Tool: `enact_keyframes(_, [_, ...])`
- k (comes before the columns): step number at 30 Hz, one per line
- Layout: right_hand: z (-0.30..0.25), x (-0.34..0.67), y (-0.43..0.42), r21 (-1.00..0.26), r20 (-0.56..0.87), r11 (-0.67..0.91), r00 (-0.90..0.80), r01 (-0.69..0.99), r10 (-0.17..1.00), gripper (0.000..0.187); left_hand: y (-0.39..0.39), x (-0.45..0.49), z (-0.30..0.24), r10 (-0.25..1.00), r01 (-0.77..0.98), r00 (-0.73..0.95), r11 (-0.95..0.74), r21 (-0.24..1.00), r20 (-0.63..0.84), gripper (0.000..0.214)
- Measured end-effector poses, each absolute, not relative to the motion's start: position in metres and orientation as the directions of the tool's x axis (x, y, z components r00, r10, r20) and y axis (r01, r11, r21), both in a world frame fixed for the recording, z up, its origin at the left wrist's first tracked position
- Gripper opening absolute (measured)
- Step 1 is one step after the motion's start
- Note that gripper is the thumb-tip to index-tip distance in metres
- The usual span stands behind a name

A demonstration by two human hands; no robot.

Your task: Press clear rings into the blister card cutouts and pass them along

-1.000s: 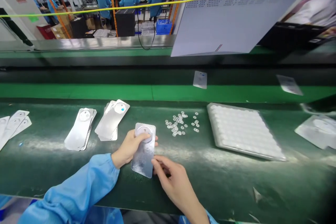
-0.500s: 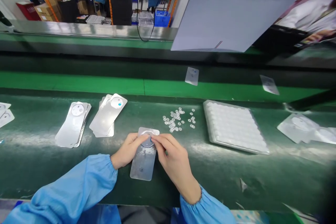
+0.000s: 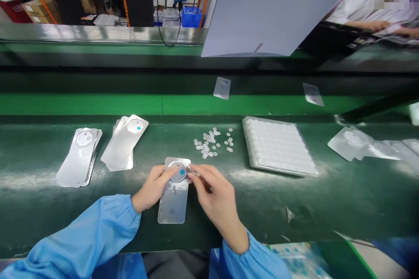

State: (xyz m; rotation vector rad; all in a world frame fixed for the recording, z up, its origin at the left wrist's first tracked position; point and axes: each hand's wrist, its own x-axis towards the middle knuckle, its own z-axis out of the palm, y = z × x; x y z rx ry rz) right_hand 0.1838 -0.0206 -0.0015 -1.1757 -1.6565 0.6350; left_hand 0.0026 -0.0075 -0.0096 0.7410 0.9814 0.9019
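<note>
My left hand (image 3: 153,188) grips the upper end of a silver rounded card (image 3: 172,202) lying on the green belt. A transparent eight-sided disc with a blue spot (image 3: 178,172) sits on the card's upper end, under my left fingers. My right hand (image 3: 214,200) is just to the right, its fingertips pinched at the disc's right edge. Anything between those fingertips is too small to tell. The lower part of the card shows a blotchy sheen.
Two stacks of silver cards (image 3: 78,157) (image 3: 122,141) lie to the left. Small transparent discs (image 3: 211,141) are scattered beyond my hands. A white blister tray (image 3: 278,146) and transparent film sheets (image 3: 352,144) lie right. A co-worker's hands (image 3: 369,26) show top right.
My right hand has come up from below the card to the disc, then eased slightly right, uncovering its blue spot. The whole view has drifted left and upward.
</note>
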Motion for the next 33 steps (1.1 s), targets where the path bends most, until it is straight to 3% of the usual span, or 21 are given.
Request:
enact_keyframes(5, [-0.01,0.172,-0.019,-0.593,0.536,0.556,-0.229,0.583,0.812,0.025,-0.009,0.002,-0.01,0.917,-0.214,0.266,0.356,0.909,-0.297,0.049])
enact_keyframes(11, [-0.006,0.167,-0.016,-0.543,0.419,0.474,-0.266,0.693,0.868,0.023,-0.009,0.003,-0.01,0.918,-0.212,0.25,0.362,0.908,-0.308,0.05])
enact_keyframes(13, [-0.004,0.165,-0.014,-0.679,0.363,0.421,-0.224,0.602,0.905,0.023,-0.01,0.004,-0.01,0.911,-0.281,0.234,0.398,0.874,-0.339,0.047])
enact_keyframes(16, [-0.002,0.172,-0.013,-0.955,0.15,0.173,-0.112,0.239,0.982,0.022,-0.009,0.005,-0.007,0.876,-0.395,0.263,0.481,0.783,-0.405,0.044])
enact_keyframes(18, [-0.002,0.187,-0.017,-1.0,-0.021,-0.021,-0.035,0.002,0.999,0.027,-0.008,0.006,-0.004,0.845,-0.429,0.298,0.533,0.729,-0.443,0.046])
enact_keyframes(20, [-0.001,0.206,-0.026,-0.993,-0.083,-0.076,0.078,-0.086,0.993,0.03,-0.008,0.005,-0.002,0.827,-0.43,0.313,0.561,0.707,-0.466,0.05])
enact_keyframes(23, [0.001,0.226,-0.042,-0.989,0.075,0.044,0.228,0.14,0.971,0.02,-0.009,0.005,-0.003,0.823,-0.386,0.318,0.565,0.729,-0.47,0.05])
enact_keyframes(26, [0.007,0.219,-0.048,-0.877,0.298,0.238,0.084,0.416,0.951,0.011,-0.012,0.007,-0.003,0.853,-0.283,0.298,0.507,0.814,-0.428,0.043])
enact_keyframes(29, [0.012,0.196,-0.044,-0.787,0.423,0.413,-0.085,0.459,0.902,0.022,-0.014,0.009,0.0,0.897,-0.192,0.252,0.413,0.89,-0.362,0.031])
enact_keyframes(33, [0.012,0.175,-0.039,-0.697,0.497,0.52,-0.19,0.494,0.847,0.03,-0.015,0.01,0.005,0.933,-0.138,0.212,0.322,0.936,-0.29,0.032])
